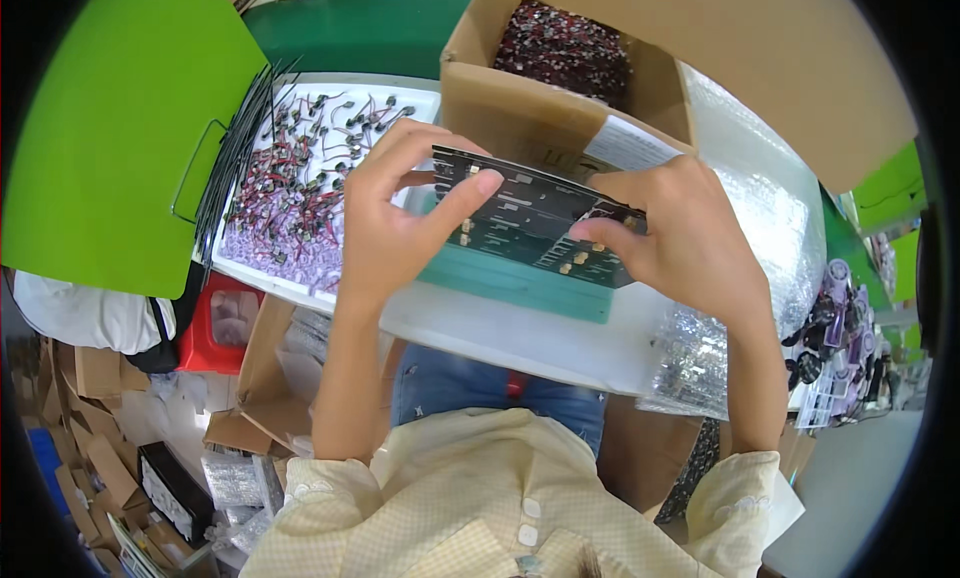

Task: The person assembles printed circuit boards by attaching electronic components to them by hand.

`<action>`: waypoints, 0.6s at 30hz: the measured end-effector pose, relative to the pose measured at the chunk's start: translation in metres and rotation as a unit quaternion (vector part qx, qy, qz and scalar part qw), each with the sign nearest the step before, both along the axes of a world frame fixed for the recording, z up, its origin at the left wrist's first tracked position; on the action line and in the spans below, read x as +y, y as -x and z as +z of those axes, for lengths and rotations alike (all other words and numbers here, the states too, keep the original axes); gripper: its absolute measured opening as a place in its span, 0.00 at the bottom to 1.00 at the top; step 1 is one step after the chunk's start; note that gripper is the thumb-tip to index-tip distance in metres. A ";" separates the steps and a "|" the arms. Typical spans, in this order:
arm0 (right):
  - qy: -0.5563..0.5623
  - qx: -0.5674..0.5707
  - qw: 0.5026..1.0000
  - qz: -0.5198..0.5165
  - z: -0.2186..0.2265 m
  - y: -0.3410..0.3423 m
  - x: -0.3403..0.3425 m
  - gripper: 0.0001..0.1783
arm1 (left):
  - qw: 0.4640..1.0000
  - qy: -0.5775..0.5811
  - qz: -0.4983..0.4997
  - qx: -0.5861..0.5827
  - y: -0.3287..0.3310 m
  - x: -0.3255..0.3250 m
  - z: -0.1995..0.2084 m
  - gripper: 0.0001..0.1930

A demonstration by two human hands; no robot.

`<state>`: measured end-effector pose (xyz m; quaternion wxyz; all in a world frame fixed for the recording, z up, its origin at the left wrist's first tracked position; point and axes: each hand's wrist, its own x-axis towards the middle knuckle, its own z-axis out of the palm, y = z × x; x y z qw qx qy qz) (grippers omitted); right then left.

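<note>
Between my two hands is a dark circuit board panel (520,215), held tilted with small gold-coloured parts along its face. My left hand (395,203) pinches its left end, thumb on the face and fingers behind. At the right end my right hand (670,228) grips it the same way, with the thumb pressed near some of the gold-coloured parts. Under the board lies a teal mat (560,300) on the white worktop (470,338).
A white tray (425,103) of small parts with red and black wires stands left, beside a bundle of black cables (232,158). Behind the board is a cardboard box (540,108) full of dark red pieces. Bubble wrap (770,213) covers the right side; a red bin (215,333) stands lower left.
</note>
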<state>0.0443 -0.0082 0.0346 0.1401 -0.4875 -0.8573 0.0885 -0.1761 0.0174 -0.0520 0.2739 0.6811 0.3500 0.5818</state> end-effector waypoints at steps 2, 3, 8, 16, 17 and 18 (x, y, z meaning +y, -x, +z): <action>0.025 -0.008 1.000 -0.003 0.001 0.008 0.007 0.12 | 0.998 0.059 0.005 0.026 0.010 0.000 0.001 0.11; 0.038 -0.018 0.999 -0.021 0.005 0.012 0.010 0.12 | 0.997 0.068 -0.002 0.034 0.013 0.002 0.001 0.13; 0.015 -0.011 1.000 -0.009 -0.003 0.021 0.018 0.13 | 0.987 0.035 0.016 0.158 0.029 0.010 0.005 0.15; 0.058 0.006 0.997 0.048 -0.018 0.040 -0.037 0.19 | 0.874 -0.024 -0.212 0.437 0.068 0.032 -0.011 0.28; 0.046 -0.003 0.998 0.049 -0.022 0.042 -0.050 0.19 | 0.834 0.027 -0.218 0.507 0.065 0.035 -0.014 0.29; 0.040 -0.010 0.998 0.050 -0.034 0.045 -0.063 0.23 | 0.834 0.032 -0.219 0.506 0.063 0.034 -0.014 0.29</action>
